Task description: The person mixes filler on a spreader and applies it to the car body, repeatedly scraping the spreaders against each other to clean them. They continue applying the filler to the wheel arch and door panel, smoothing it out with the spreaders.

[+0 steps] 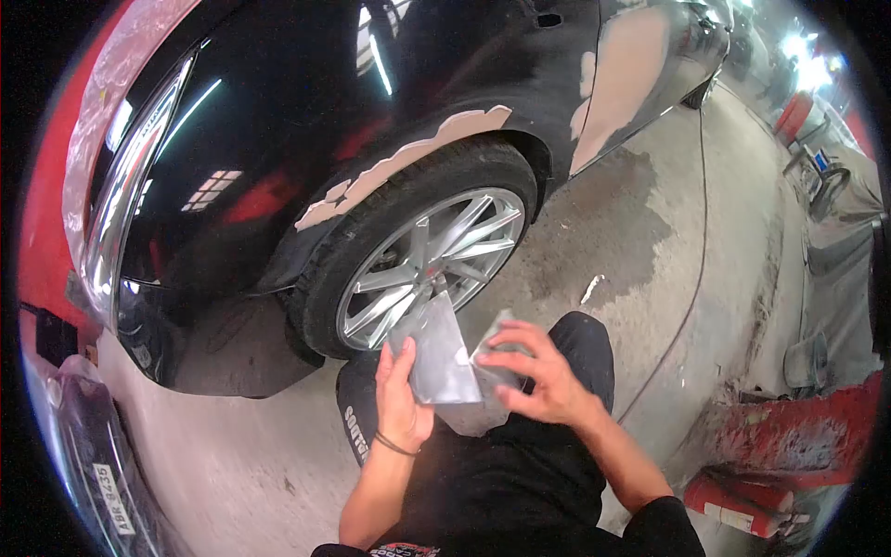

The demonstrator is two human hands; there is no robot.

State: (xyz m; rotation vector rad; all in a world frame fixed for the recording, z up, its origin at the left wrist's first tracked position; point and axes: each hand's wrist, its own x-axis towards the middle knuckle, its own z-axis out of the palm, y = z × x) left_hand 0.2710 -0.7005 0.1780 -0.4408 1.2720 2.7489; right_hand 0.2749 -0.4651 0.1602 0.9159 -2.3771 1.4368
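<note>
Beside the wheel (pixel 432 269), both hands (pixel 401 395) (pixel 543 376) grip what seem metal spreader plates (pixel 441 357), no container visible.

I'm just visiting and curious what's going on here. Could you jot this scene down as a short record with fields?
Place: workshop with concrete floor
Vehicle: glossy black car with pale filler patches along the wheel arch
Wheel: silver multi-spoke alloy wheel
Left hand: holds a flat grey metal spreader blade
Right hand: fingers grip a second small grey spreader against the first
Nearby: red fire extinguisher lying on the floor
</note>
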